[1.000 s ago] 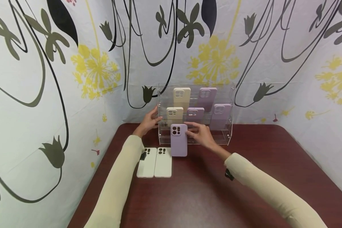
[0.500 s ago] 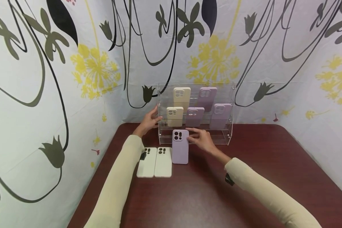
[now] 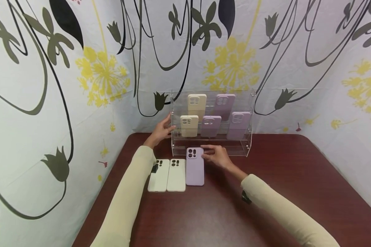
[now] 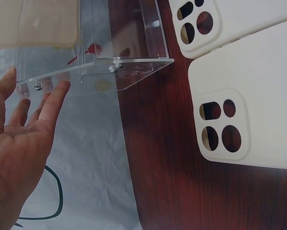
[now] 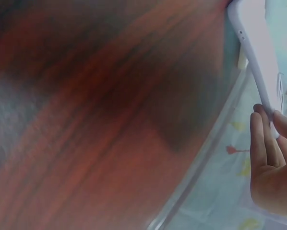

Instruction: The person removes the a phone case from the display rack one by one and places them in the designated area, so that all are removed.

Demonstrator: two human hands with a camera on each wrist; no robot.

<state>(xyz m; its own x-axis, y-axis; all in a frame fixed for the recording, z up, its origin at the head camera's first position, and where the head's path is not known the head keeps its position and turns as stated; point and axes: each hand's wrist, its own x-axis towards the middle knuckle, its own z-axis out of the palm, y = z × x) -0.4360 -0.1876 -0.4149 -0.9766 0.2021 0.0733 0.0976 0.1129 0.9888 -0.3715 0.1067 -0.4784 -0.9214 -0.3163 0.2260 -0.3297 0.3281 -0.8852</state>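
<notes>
The right hand (image 3: pixel 216 156) pinches the upper right edge of a lilac silicone phone case (image 3: pixel 194 166) with its fingertips; in the right wrist view the curled fingers (image 5: pixel 262 143) close on the case's thin pale rim (image 5: pixel 255 62); the case lies flat or nearly flat on the dark red-brown wooden bench (image 3: pixel 266 192), camera cut-outs toward the far end, stretching from the fingertips back toward the person, just left of that hand.

The left hand (image 3: pixel 161 129) is held wide, fingers straight, its fingertips (image 4: pixel 57 93) against the left side panel of a clear acrylic tiered display rack (image 3: pixel 248 137); the palm holds nothing.

Two cream silicone phone cases (image 3: pixel 167 175) lie side by side on the bench just beside the left forearm, directly left of the lilac case and touching or almost touching it; the left wrist view shows their camera cut-outs (image 4: pixel 220 127) close below the rack's base.

Beyond both hands, on the rack's steps, stand two more cream cases (image 3: pixel 193 113) at the left and three mauve cases (image 3: pixel 225 115) to the right of them.
</notes>
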